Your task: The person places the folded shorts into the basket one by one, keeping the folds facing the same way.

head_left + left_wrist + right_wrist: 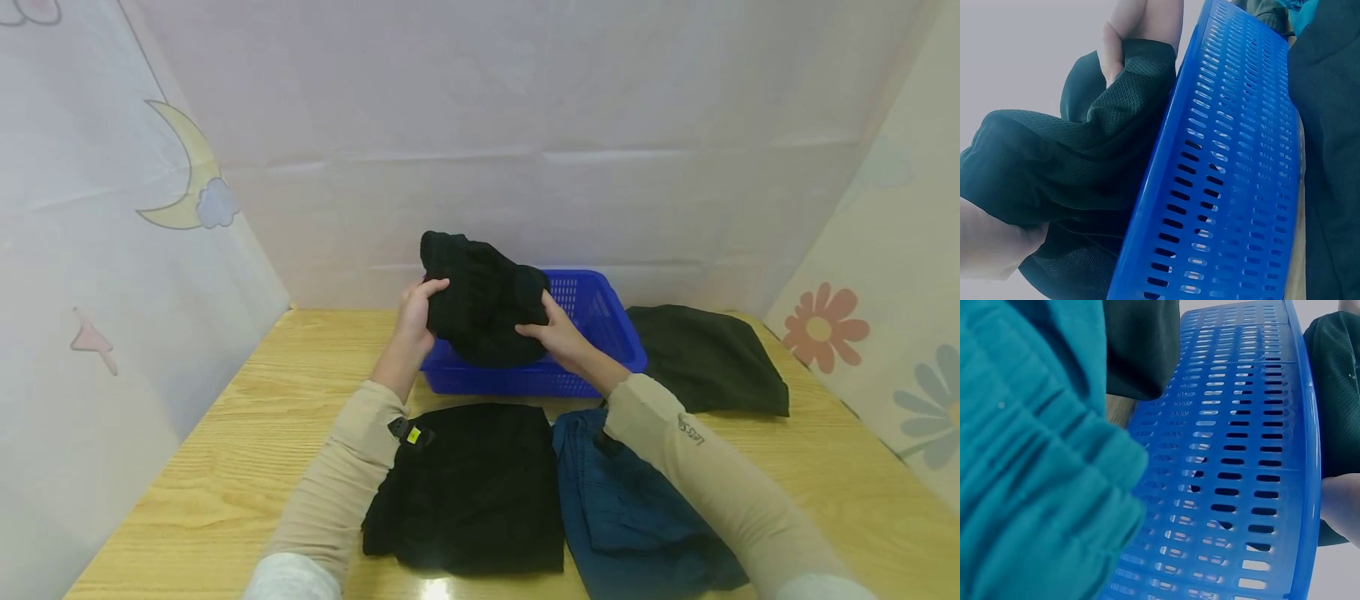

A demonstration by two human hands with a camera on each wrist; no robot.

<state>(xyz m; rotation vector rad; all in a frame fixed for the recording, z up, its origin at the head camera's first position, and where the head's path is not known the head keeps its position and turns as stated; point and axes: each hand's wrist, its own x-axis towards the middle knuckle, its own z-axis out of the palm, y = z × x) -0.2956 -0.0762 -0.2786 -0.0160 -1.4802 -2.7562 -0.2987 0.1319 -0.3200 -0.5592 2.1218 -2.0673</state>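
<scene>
We see a person lifting a bunched black garment (pixel 487 308) over a blue plastic basket (pixel 517 383), one hand at either side of the cloth. The left hand (pixel 417 312) grips its near-side edge, the thumb lying across the fabric and the fingers clamped on it from behind; the right hand (pixel 558 333) pinches the opposite side, thumb and fingers likewise clamped on the cloth. Whether the garment's lower folds touch the basket, we cannot tell. The basket, its walls pierced with rows of slots, stands on a wood-grain counter (pixel 247 417). Directly before it we find a folded black garment (pixel 480 492) lying flat and, just beside that to the right, a blue garment (pixel 630 508), partly under the right forearm. A dark olive cloth (pixel 708 358) lies just right of the basket. Behind, we note pale hangings (pixel 480 100) printed with a crescent moon (pixel 191 167) and flowers (pixel 819 328).
</scene>
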